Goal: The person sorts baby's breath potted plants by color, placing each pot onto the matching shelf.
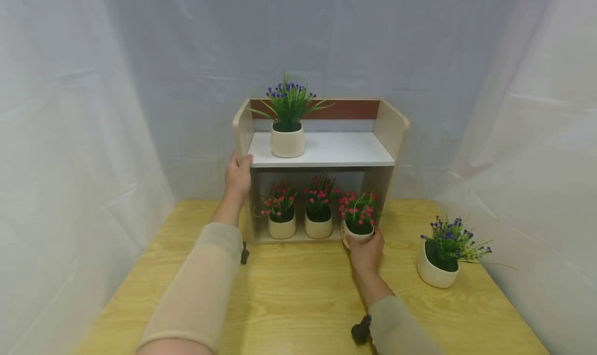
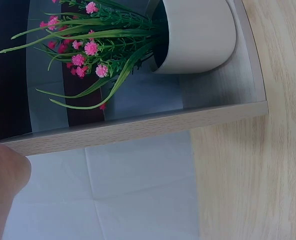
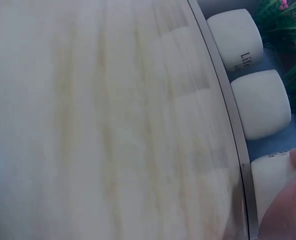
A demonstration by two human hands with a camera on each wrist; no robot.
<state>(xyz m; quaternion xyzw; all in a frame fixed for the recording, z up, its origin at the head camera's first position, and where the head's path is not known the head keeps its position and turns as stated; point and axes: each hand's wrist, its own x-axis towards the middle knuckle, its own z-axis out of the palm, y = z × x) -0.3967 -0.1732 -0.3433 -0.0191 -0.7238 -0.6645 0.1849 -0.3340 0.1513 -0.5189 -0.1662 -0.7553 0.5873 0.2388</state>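
I see L hand (image 1: 238, 179) gripping the shelf's (image 1: 342, 146) left side; R hand (image 1: 367, 250) pinches the rightmost pink-flower pot (image 1: 358, 228), lower lvl, R end. I'd go slow, pot lvl, w/o bumping the middle pot (image 1: 318, 226).

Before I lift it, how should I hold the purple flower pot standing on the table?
Perhaps hold the pale pot around its rounded walls, coming from the front left: the purple flowers spread up and right, leaving those walls bare.
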